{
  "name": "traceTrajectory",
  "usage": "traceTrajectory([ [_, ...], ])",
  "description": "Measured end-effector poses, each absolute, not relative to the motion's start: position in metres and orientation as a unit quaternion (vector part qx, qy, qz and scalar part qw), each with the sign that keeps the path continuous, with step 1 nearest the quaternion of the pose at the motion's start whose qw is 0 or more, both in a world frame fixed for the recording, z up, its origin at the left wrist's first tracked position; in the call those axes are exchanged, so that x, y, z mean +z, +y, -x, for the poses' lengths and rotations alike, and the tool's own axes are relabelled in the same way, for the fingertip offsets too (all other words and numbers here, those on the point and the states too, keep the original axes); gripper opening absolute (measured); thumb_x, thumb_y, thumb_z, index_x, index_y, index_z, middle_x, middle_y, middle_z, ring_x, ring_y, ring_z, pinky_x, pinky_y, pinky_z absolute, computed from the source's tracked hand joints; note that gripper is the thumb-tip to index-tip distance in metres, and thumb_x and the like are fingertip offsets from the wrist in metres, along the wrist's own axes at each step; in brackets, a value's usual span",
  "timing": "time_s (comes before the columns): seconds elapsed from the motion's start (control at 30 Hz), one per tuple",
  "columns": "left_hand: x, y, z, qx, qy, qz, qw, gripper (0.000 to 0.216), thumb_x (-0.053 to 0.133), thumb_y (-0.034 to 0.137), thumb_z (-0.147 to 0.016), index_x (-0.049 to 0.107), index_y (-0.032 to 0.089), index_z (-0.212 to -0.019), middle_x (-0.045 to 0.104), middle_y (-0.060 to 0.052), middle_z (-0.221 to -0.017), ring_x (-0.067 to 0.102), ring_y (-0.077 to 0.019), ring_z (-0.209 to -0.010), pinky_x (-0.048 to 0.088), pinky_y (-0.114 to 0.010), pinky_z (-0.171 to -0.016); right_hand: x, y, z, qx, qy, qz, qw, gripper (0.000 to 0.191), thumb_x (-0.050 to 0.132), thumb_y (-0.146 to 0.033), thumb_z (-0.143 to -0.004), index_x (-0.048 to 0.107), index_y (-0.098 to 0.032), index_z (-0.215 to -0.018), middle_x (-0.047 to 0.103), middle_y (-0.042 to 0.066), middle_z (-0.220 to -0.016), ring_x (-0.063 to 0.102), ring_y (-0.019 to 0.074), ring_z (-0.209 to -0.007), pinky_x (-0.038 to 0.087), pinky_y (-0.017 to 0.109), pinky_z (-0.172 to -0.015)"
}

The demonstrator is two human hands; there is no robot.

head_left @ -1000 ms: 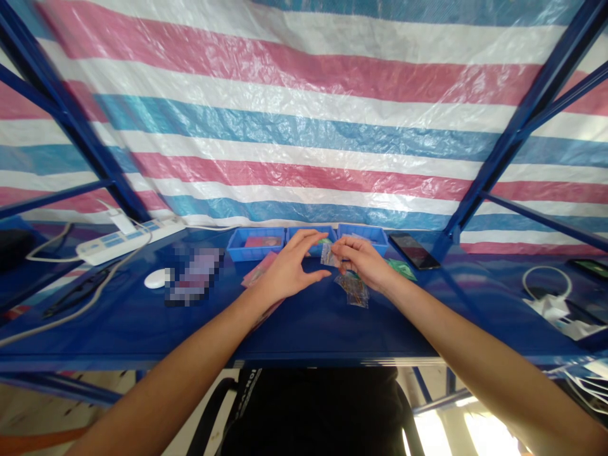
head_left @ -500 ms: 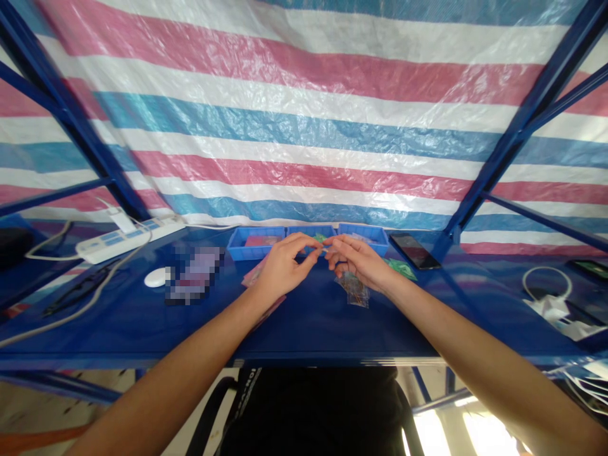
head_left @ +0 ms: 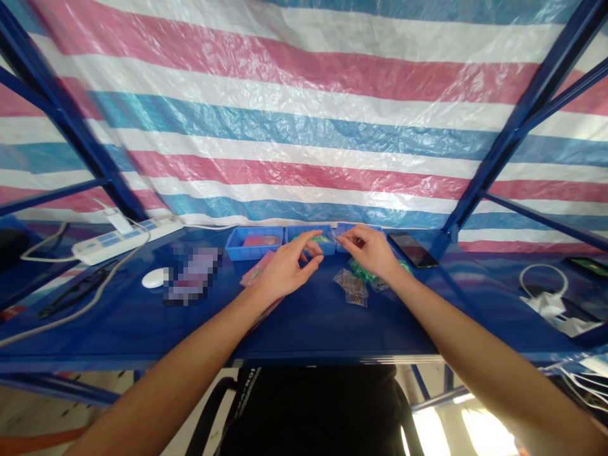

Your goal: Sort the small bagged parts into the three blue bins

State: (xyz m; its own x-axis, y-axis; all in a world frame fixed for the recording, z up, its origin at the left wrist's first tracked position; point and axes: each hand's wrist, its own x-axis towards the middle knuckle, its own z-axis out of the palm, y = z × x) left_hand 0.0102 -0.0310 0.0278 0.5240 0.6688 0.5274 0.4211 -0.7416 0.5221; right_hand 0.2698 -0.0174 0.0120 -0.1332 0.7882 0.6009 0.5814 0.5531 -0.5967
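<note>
My right hand (head_left: 369, 251) is pinched shut on a small clear packet (head_left: 338, 235), held over the rightmost of three small blue trays (head_left: 375, 229) at the back of the blue table. Beside the middle tray (head_left: 327, 248), my left hand (head_left: 286, 269) hovers with thumb and fingers apart, holding nothing. A few clear packets (head_left: 352, 289) with coloured contents lie on the table under my right wrist, and a green packet (head_left: 361, 269) lies next to them. Pink packets (head_left: 254, 274) show beneath my left hand. The left tray (head_left: 237, 252) holds a pink item.
A dark phone (head_left: 411, 248) lies right of the trays. At the left are a white power strip (head_left: 122, 239) with cables, a white oval object (head_left: 154, 277) and a blurred item (head_left: 192, 282). White cables (head_left: 546, 297) sit at the right. Blue rack posts and a striped tarp stand behind.
Both hands met on the small clear packet half a second ago. Now my left hand has let go and my right hand has carried the packet back towards the right tray.
</note>
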Motion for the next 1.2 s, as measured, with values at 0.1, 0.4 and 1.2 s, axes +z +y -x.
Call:
traceTrajectory([
  [0.1,0.025,-0.026,-0.008,0.362,0.319,-0.863,0.149,0.05,0.062,0.032,-0.103,0.054,0.026,-0.152,0.076,-0.005,-0.117,0.073,-0.0202,-0.099,0.059,-0.037,-0.096,0.012,-0.005,-0.291,0.019,-0.729,0.496,0.471,0.032,0.062,-0.05,-0.102,0.075,-0.021,-0.096,0.076,0.007,-0.088,0.066,0.022,-0.076,0.051,0.036,-0.075],
  [0.4,0.021,-0.03,-0.004,0.257,0.207,-0.937,0.116,0.036,0.068,0.044,-0.102,0.073,0.026,-0.134,0.068,-0.01,-0.141,0.064,-0.0274,-0.135,0.05,-0.043,-0.119,-0.014,0.029,-0.328,-0.029,-0.738,0.577,0.348,0.036,0.059,-0.032,-0.1,0.075,-0.023,-0.132,0.08,0.009,-0.098,0.073,0.0288,-0.09,0.057,0.042,-0.093],
  [1.2,0.019,-0.028,-0.013,0.172,0.185,-0.961,0.108,0.026,0.063,0.039,-0.105,0.079,0.028,-0.122,0.078,-0.006,-0.13,0.071,-0.026,-0.122,0.052,-0.042,-0.112,-0.008,0.013,-0.304,-0.077,-0.751,0.537,0.376,0.033,0.061,-0.041,-0.1,0.074,-0.019,-0.122,0.068,0.016,-0.122,0.062,0.034,-0.117,0.048,0.049,-0.112],
])
